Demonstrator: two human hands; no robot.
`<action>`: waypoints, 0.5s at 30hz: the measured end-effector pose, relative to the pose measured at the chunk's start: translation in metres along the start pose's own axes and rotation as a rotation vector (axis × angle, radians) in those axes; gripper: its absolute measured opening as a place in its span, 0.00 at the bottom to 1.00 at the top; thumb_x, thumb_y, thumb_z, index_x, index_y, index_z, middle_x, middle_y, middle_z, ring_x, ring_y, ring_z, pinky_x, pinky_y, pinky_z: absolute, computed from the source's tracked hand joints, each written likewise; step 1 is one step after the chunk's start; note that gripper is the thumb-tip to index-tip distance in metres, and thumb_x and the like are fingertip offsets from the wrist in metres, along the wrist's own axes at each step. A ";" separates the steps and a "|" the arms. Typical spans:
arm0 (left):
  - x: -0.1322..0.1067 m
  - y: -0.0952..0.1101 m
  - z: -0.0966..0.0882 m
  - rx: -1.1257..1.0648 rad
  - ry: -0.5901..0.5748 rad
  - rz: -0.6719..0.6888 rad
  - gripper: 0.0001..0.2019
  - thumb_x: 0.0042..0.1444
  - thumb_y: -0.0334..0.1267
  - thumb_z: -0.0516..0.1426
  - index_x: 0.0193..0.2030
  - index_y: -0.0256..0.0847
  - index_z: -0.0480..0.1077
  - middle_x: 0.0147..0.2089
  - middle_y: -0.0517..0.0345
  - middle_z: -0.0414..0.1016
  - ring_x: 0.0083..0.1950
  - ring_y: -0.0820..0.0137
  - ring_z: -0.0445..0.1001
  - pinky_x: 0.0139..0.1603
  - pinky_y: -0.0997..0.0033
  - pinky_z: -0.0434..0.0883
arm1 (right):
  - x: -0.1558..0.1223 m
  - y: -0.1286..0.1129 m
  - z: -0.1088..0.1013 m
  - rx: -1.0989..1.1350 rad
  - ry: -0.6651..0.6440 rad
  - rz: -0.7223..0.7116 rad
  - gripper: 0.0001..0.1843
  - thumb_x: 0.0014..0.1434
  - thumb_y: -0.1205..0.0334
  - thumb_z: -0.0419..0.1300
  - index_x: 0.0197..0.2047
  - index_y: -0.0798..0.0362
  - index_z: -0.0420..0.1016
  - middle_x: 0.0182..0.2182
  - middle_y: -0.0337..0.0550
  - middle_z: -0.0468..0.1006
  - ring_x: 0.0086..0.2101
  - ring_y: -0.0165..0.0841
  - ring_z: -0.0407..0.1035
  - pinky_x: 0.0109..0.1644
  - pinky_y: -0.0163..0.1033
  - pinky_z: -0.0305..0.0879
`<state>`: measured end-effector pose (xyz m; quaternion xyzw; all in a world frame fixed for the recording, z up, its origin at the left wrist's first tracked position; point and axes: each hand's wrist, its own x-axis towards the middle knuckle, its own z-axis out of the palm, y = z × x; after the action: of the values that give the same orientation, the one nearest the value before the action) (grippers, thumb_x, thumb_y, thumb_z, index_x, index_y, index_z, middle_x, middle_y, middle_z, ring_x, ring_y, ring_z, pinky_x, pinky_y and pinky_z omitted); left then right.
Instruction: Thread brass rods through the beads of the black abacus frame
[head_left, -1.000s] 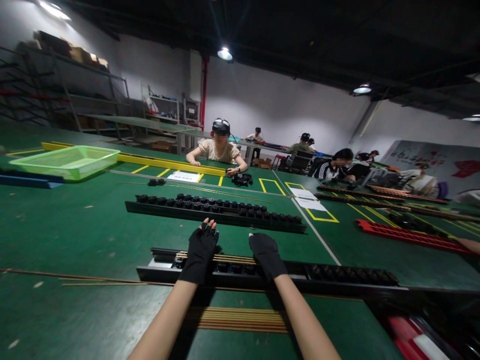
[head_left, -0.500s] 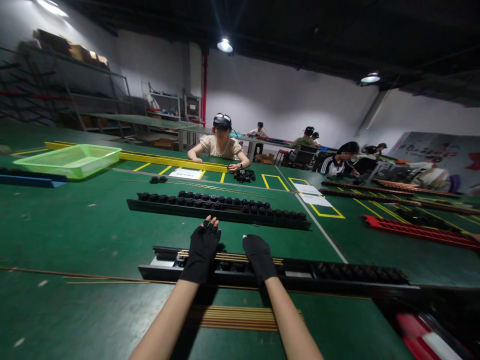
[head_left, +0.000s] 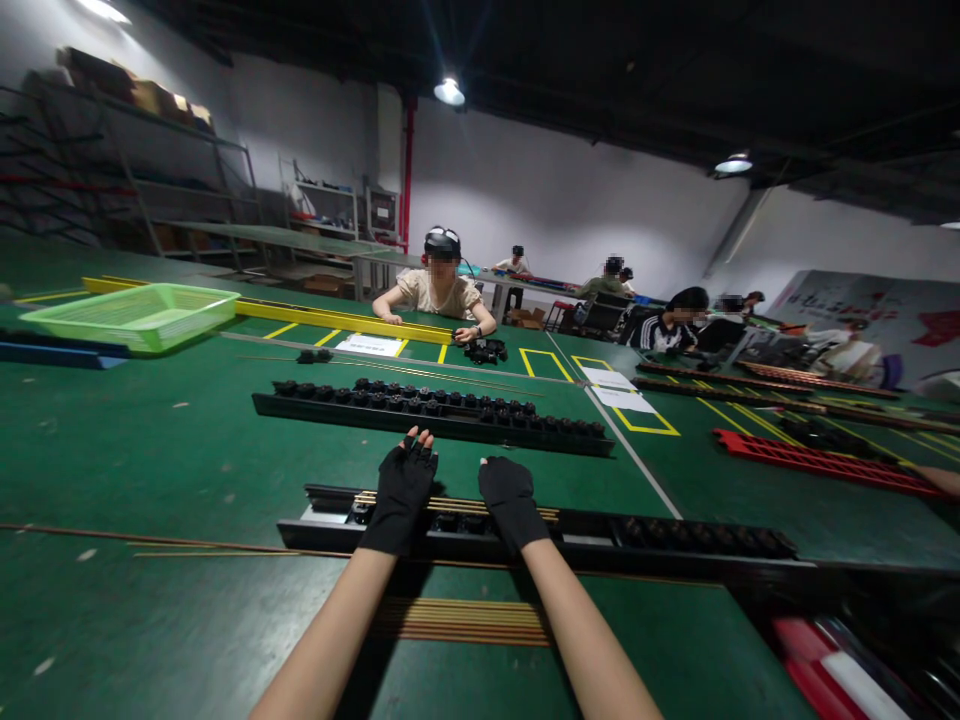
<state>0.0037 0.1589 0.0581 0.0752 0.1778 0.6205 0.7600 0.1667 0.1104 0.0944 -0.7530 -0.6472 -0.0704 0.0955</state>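
Note:
My left hand, in a black fingerless glove, reaches over a black channel rail. Its fingers are stretched forward and look apart, with nothing visible in them. To its right, my right hand, gloved alike, hangs over the same rail, back up; its fingers are mostly hidden. Thin brass-coloured rods lie lengthwise along the rail, passing beneath both hands. Black wheel-like parts fill the rail's right portion. Nearer me, a row of several brass-coloured rods rests between my forearms on the green table.
Beyond my hands lies a second black rail with black parts in rows. A light green basket stands far left beside a yellow rail. Across the table sits a person. A red rail lies at right.
The view has shifted slightly, and my right hand is a little further left and higher in the picture. Both hands stay over the rail.

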 end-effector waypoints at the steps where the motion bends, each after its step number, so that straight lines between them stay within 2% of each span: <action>1: 0.000 0.000 0.000 0.000 0.001 0.002 0.17 0.63 0.32 0.49 0.56 0.44 0.70 0.48 0.53 0.79 0.49 0.71 0.78 0.50 0.69 0.73 | 0.002 -0.001 -0.006 0.002 0.008 0.015 0.21 0.67 0.63 0.47 0.40 0.59 0.81 0.38 0.58 0.83 0.39 0.41 0.78 0.40 0.39 0.69; 5: 0.000 0.001 0.002 -0.002 0.005 -0.008 0.16 0.63 0.32 0.48 0.52 0.42 0.72 0.48 0.51 0.79 0.50 0.70 0.77 0.50 0.68 0.73 | 0.011 -0.008 -0.028 0.014 0.045 0.065 0.26 0.70 0.59 0.41 0.44 0.57 0.81 0.42 0.57 0.82 0.40 0.41 0.78 0.41 0.41 0.69; 7: 0.000 0.001 0.002 -0.006 0.006 -0.015 0.15 0.64 0.33 0.48 0.49 0.42 0.73 0.46 0.52 0.80 0.49 0.70 0.78 0.50 0.67 0.73 | 0.011 -0.013 -0.031 0.016 0.056 0.087 0.30 0.71 0.58 0.35 0.47 0.58 0.79 0.44 0.59 0.81 0.40 0.41 0.78 0.41 0.43 0.70; 9: 0.000 0.001 0.002 -0.011 0.010 -0.016 0.15 0.64 0.33 0.47 0.48 0.42 0.74 0.44 0.53 0.80 0.48 0.70 0.78 0.49 0.67 0.74 | 0.008 -0.019 -0.024 0.022 0.031 0.080 0.31 0.71 0.60 0.34 0.46 0.59 0.79 0.44 0.60 0.81 0.40 0.41 0.78 0.41 0.42 0.70; 12: 0.000 0.001 0.001 -0.012 0.009 -0.017 0.15 0.64 0.34 0.47 0.48 0.42 0.74 0.44 0.54 0.80 0.47 0.71 0.78 0.49 0.67 0.74 | 0.000 -0.025 -0.005 0.051 -0.054 -0.036 0.20 0.68 0.65 0.45 0.44 0.55 0.80 0.43 0.53 0.82 0.42 0.35 0.77 0.45 0.36 0.69; 15: 0.001 0.002 0.000 -0.007 0.002 -0.021 0.15 0.63 0.34 0.49 0.51 0.43 0.73 0.46 0.53 0.80 0.48 0.70 0.78 0.51 0.66 0.73 | -0.005 -0.024 0.010 0.063 -0.100 -0.109 0.20 0.67 0.68 0.46 0.47 0.56 0.79 0.46 0.53 0.81 0.47 0.36 0.75 0.50 0.37 0.67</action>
<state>0.0022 0.1598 0.0582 0.0700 0.1774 0.6133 0.7665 0.1419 0.1115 0.0843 -0.7158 -0.6932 -0.0176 0.0826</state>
